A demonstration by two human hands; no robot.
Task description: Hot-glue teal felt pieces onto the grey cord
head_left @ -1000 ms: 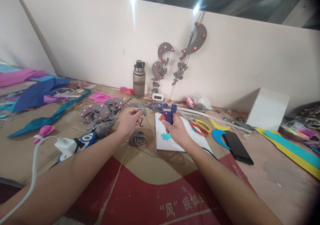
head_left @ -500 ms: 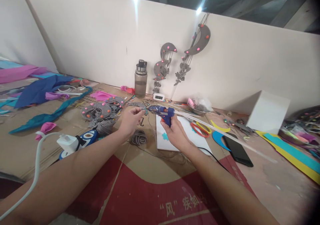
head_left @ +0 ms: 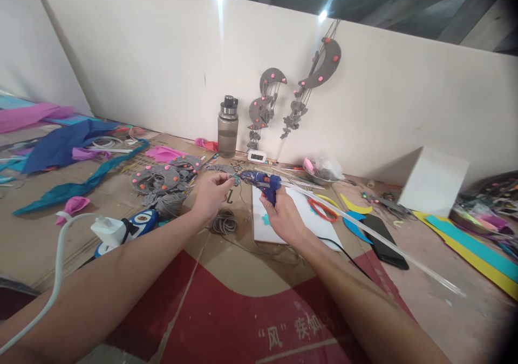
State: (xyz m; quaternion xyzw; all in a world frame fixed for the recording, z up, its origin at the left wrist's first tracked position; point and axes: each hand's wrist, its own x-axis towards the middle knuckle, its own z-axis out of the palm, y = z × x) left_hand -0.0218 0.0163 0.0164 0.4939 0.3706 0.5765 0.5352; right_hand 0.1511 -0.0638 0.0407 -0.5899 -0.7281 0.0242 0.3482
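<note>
My right hand point(head_left: 286, 217) is wrapped around the handle of a blue hot glue gun point(head_left: 267, 182). A long clear glue stick point(head_left: 364, 228) sticks out of its back end toward the lower right. My left hand point(head_left: 213, 194) is closed in a pinch on a small teal piece point(head_left: 235, 179), right at the gun's nozzle; whether the two touch I cannot tell. Grey cord point(head_left: 243, 196) hangs down near the teal piece. Below my hands lies a coiled bundle of grey cord point(head_left: 225, 222). A white board point(head_left: 263, 235) with teal cut-outs lies partly under my right hand.
Grey felt crescents point(head_left: 156, 179) with pink and orange dots lie left. A power strip point(head_left: 141, 224) with a white plug point(head_left: 108, 230) sits by my left forearm. A water bottle point(head_left: 227, 132) stands at the wall. Scissors point(head_left: 324, 208) and a black phone point(head_left: 384, 242) lie right.
The glue gun has tilted slightly, and the tail of the glue stick has swung down and to the right. My left hand has barely moved and still pinches the teal piece.
</note>
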